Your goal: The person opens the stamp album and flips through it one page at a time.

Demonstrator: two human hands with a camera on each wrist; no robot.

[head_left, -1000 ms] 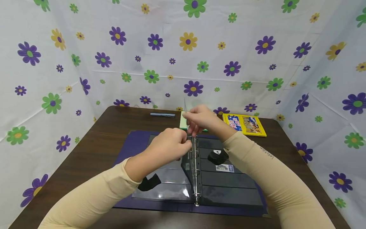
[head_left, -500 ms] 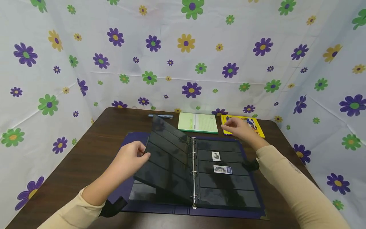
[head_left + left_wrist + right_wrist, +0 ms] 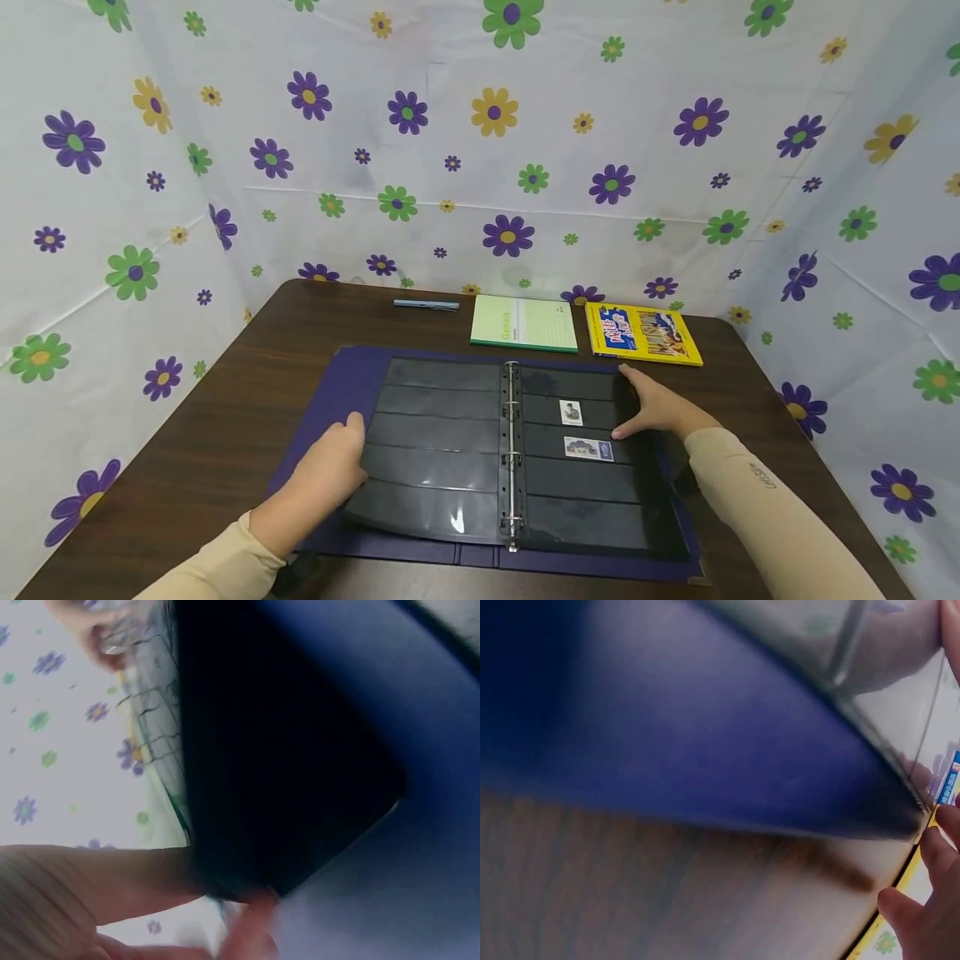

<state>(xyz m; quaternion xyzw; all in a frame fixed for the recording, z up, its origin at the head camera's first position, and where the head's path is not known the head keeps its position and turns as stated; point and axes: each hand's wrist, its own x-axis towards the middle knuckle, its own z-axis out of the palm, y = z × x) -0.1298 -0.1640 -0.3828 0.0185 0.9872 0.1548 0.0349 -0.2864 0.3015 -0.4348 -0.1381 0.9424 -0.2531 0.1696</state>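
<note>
- Binder (image 3: 352,379): purple, lies open and flat at the middle of the brown table (image 3: 225,417), metal rings (image 3: 512,450) down its centre.
- Left page (image 3: 435,442): black pocket sheet, lies nearly flat on the left cover; its lower edge bows slightly.
- Right page (image 3: 592,500): black pocket sheet bearing two stamps (image 3: 572,412) in the upper pockets, one above the other.
- Left hand (image 3: 330,471): rests on the outer edge of the left page, fingers relaxed, nothing gripped; the wrist view is blurred and adds only a finger beside the dark sheet.
- Right hand (image 3: 654,404): lies flat on the outer edge of the right page, fingers extended, thumb near the lower stamp.
- Hands are well apart, one on each side of the rings.
- Far table edge: blue pen (image 3: 426,305), green notebook (image 3: 523,323), yellow booklet (image 3: 642,332), in a row, all apart from the binder.
</note>
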